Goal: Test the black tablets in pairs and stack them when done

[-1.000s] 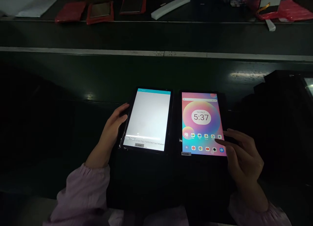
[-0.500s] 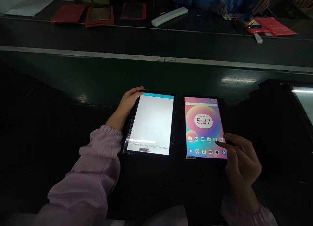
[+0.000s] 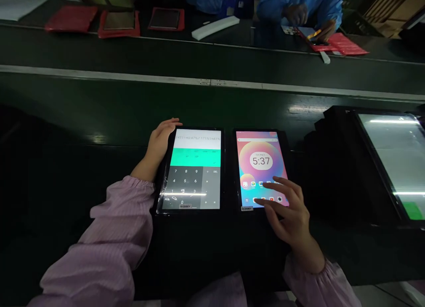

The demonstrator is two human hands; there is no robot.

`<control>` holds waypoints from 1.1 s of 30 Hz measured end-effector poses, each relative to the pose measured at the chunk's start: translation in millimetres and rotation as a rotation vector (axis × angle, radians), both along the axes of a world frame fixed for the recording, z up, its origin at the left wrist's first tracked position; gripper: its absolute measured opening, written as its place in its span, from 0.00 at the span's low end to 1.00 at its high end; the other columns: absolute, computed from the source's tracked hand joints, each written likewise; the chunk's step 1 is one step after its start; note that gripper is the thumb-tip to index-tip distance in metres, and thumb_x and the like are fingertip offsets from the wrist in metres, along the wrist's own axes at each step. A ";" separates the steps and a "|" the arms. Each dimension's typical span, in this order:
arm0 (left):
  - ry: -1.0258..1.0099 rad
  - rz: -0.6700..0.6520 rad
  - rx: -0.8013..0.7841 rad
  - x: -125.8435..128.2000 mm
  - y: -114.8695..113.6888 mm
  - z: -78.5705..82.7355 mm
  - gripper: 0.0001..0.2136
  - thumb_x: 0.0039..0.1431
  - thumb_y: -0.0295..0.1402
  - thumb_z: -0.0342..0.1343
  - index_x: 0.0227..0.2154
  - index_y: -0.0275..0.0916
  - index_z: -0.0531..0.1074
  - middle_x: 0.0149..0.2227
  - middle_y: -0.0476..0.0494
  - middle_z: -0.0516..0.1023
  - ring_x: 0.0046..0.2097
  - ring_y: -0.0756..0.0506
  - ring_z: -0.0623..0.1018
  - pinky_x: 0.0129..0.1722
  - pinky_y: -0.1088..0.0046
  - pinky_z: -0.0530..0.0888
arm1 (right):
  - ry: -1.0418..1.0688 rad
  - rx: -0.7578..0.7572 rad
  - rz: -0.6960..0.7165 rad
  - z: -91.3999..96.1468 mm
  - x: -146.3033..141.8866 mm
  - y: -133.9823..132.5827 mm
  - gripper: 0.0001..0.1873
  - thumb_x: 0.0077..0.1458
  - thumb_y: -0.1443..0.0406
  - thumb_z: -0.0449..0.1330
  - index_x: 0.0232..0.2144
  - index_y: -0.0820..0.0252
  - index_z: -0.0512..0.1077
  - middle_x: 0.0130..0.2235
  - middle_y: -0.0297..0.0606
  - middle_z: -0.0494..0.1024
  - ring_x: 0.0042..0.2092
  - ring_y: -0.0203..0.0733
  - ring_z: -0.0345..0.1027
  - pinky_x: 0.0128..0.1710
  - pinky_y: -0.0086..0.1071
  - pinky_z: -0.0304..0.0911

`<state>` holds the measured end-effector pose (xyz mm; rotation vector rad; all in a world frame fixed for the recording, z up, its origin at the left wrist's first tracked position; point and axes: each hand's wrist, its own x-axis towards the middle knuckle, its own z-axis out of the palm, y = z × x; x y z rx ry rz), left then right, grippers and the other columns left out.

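The tablet showing a calculator keypad sits just off the view's centre, towards 7 o'clock; the tablet showing a home screen and 5:37 lies close by at its 3 o'clock, apart from it. The left hand touches the calculator tablet's edge near its 11 o'clock corner; whether it grips or merely rests there, I cannot tell. The right hand has its fingers spread over the home-screen tablet's lower icons, holding nothing; contact with the glass cannot be told. A large pale-screened device stands at 3 o'clock. The step in hand looks like working the touchscreens; a tap would call for one fingertip lowered, its neighbours clear.
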<state>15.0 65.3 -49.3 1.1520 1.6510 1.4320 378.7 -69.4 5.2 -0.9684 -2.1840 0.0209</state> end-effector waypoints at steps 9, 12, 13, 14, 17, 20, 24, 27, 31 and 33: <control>-0.103 0.029 -0.065 -0.4 -66.6 0.2 0.19 0.56 0.40 0.59 0.50 0.45 0.81 0.63 0.43 0.81 0.70 0.34 0.73 0.75 0.52 0.63 | -0.031 -0.040 0.002 -1.8 0.8 -4.6 0.13 0.67 0.69 0.61 0.40 0.51 0.85 0.54 0.43 0.83 0.65 0.60 0.69 0.55 0.55 0.76; -0.121 0.030 -0.067 5.0 -95.5 2.7 0.21 0.58 0.42 0.59 0.54 0.47 0.80 0.65 0.44 0.80 0.71 0.35 0.72 0.75 0.53 0.63 | 0.023 -0.044 -0.039 -4.1 2.1 -4.0 0.13 0.66 0.70 0.61 0.42 0.50 0.85 0.54 0.41 0.83 0.63 0.60 0.71 0.54 0.55 0.76; -0.124 0.037 -0.070 8.1 -103.6 3.4 0.21 0.59 0.42 0.59 0.55 0.47 0.79 0.65 0.43 0.79 0.71 0.35 0.72 0.75 0.52 0.63 | 0.018 -0.047 -0.044 -4.0 0.0 -3.4 0.14 0.65 0.71 0.61 0.43 0.50 0.85 0.54 0.41 0.83 0.63 0.59 0.71 0.54 0.55 0.76; -0.120 0.045 -0.074 11.6 -110.6 4.0 0.22 0.60 0.43 0.59 0.56 0.46 0.78 0.66 0.43 0.78 0.72 0.34 0.71 0.75 0.52 0.64 | 0.005 -0.049 -0.044 -3.3 -3.6 -2.5 0.14 0.65 0.71 0.61 0.44 0.50 0.85 0.54 0.41 0.83 0.64 0.59 0.71 0.55 0.55 0.76; -0.091 0.068 -0.095 20.9 -123.4 4.7 0.22 0.62 0.44 0.58 0.58 0.46 0.78 0.67 0.41 0.76 0.74 0.34 0.67 0.75 0.52 0.63 | -0.073 -0.072 -0.036 2.5 -22.8 3.5 0.14 0.67 0.71 0.60 0.47 0.52 0.83 0.57 0.45 0.81 0.67 0.61 0.67 0.58 0.57 0.75; -0.088 0.088 -0.094 24.9 -125.7 3.6 0.21 0.65 0.45 0.55 0.58 0.46 0.77 0.67 0.41 0.76 0.74 0.34 0.67 0.76 0.52 0.62 | -0.164 -0.127 -0.012 9.0 -48.0 14.4 0.14 0.71 0.68 0.58 0.51 0.55 0.82 0.64 0.49 0.77 0.72 0.64 0.60 0.63 0.62 0.72; -0.042 0.076 -0.061 22.3 -123.5 1.0 0.19 0.67 0.47 0.54 0.55 0.47 0.78 0.65 0.41 0.77 0.74 0.35 0.66 0.76 0.53 0.59 | -0.240 -0.169 0.042 9.6 -74.6 27.2 0.15 0.73 0.67 0.57 0.50 0.56 0.83 0.67 0.49 0.74 0.75 0.67 0.55 0.64 0.62 0.72; -0.020 0.044 -0.040 19.2 -123.8 -0.4 0.18 0.69 0.48 0.52 0.53 0.48 0.79 0.65 0.42 0.76 0.75 0.36 0.64 0.77 0.53 0.58 | -0.274 -0.157 0.018 5.5 -84.1 29.8 0.16 0.73 0.66 0.56 0.49 0.55 0.84 0.66 0.48 0.75 0.74 0.68 0.57 0.63 0.64 0.74; -0.052 0.013 -0.023 16.0 -125.7 -1.6 0.15 0.69 0.45 0.53 0.52 0.51 0.79 0.65 0.43 0.76 0.74 0.37 0.65 0.77 0.52 0.58 | -0.271 -0.145 0.004 2.3 -86.4 28.8 0.16 0.73 0.66 0.56 0.50 0.56 0.84 0.65 0.50 0.76 0.75 0.69 0.56 0.61 0.66 0.75; -0.061 0.003 -0.017 14.7 -126.2 -2.3 0.15 0.68 0.44 0.53 0.51 0.51 0.79 0.65 0.44 0.76 0.74 0.38 0.65 0.77 0.52 0.58 | -0.278 -0.156 0.011 1.9 -86.0 28.0 0.15 0.73 0.66 0.56 0.50 0.56 0.84 0.65 0.50 0.76 0.75 0.69 0.55 0.61 0.65 0.75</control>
